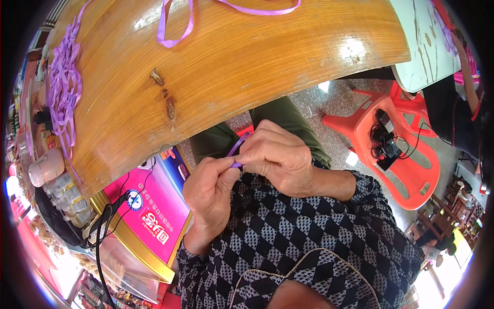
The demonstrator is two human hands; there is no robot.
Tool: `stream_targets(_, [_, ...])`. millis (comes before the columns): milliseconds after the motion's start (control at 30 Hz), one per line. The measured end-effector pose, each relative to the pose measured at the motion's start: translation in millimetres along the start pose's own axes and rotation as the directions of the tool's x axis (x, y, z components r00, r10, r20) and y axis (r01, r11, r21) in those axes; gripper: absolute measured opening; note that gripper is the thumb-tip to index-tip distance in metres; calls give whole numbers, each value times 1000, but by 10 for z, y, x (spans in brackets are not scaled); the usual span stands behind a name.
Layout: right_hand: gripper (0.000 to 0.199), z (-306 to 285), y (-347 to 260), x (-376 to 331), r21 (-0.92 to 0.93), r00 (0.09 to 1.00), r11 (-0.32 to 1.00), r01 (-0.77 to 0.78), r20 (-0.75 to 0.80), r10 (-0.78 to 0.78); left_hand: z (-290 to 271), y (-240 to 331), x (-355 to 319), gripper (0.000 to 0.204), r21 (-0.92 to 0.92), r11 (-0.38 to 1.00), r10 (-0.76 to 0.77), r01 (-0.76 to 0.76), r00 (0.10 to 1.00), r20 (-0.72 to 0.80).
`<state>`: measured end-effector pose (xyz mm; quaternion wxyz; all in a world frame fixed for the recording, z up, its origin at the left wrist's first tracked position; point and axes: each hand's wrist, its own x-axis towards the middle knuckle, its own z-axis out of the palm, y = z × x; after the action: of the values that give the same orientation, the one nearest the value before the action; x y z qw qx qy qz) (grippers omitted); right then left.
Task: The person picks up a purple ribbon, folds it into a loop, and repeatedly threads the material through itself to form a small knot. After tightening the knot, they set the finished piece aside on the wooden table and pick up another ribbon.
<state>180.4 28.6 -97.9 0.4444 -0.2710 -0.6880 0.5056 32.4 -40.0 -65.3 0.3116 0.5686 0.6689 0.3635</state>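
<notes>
Just in front of my chest, below the near table edge, both hands are pinched together around a narrow purple ribbon [239,145]. The fingertips of my left hand [208,189] close on a small purple bit of it. My right hand [280,158] grips the ribbon from the other side, fingers curled. A short length sticks up between the two hands, and the rest is hidden behind the fingers. More purple ribbon [175,43] lies in a loose loop at the table's far side. Along the left edge hangs a tangled bunch of purple ribbon [64,85].
A wooden table [221,67] curves across the top. To the right, a red plastic stool [419,177] carries black cables and adapters [386,141]. A pink printed box top [146,216] and a pale pink container [46,167] are on the left. Another person's arm [465,72] shows at far right.
</notes>
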Motion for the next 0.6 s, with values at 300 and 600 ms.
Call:
stream_targets(300, [17, -27, -61, -15, 18, 998, 998, -58, -15, 58, 13, 64, -19, 15, -183, 982, -54, 52, 998, -10])
stream_targets(600, [17, 17, -95, -70, 439, 856, 745, -503, 131, 500, 1, 10, -13, 15, -78, 995, 60, -64, 997, -41])
